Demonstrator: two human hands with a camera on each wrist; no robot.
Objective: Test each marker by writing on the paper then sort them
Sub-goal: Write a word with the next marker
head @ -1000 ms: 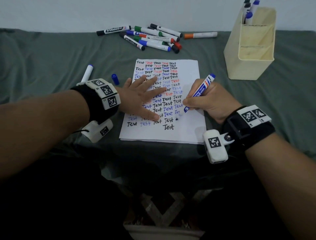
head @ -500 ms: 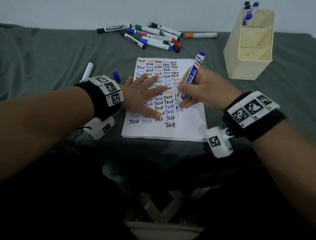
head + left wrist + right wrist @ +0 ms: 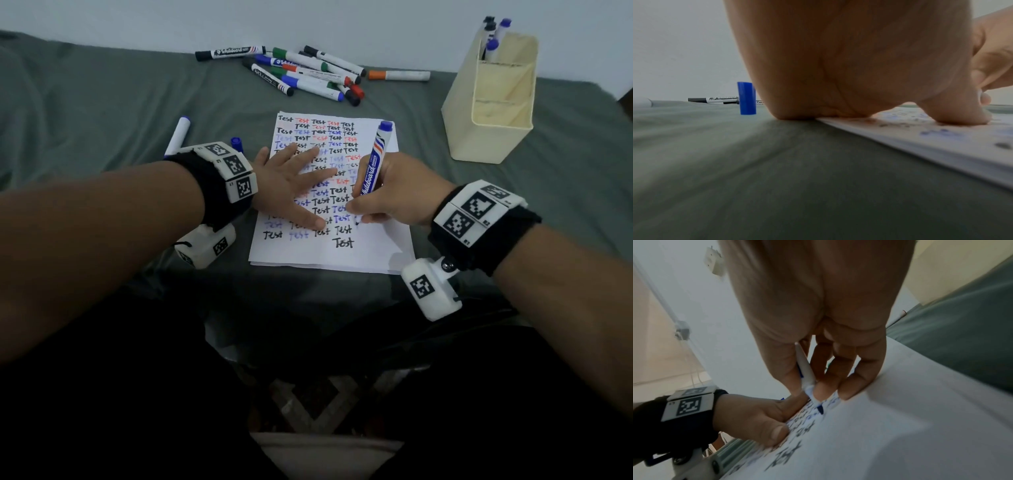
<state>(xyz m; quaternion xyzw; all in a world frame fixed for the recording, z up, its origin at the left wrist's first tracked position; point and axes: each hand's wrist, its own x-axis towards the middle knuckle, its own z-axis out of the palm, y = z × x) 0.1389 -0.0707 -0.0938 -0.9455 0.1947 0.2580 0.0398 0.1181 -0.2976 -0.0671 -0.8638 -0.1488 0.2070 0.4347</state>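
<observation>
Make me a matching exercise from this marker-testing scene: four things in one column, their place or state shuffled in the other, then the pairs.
Things:
1. blue cap
2. orange marker
3. blue marker
4. left hand

States:
A. flat on the paper
B. lying beside the pile, near the wall
C. standing upright on the cloth
D. gripped by the right hand

Pairs: 1-C, 2-B, 3-D, 4-A

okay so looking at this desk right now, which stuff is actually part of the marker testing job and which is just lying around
Part of the job:
- blue marker gripped in the right hand
- paper, pressed flat by the left hand
- marker pile at the back
- cream organizer holding sorted markers
- blue cap, standing upright
- lone marker at left

Just lying about:
- grey cloth
</observation>
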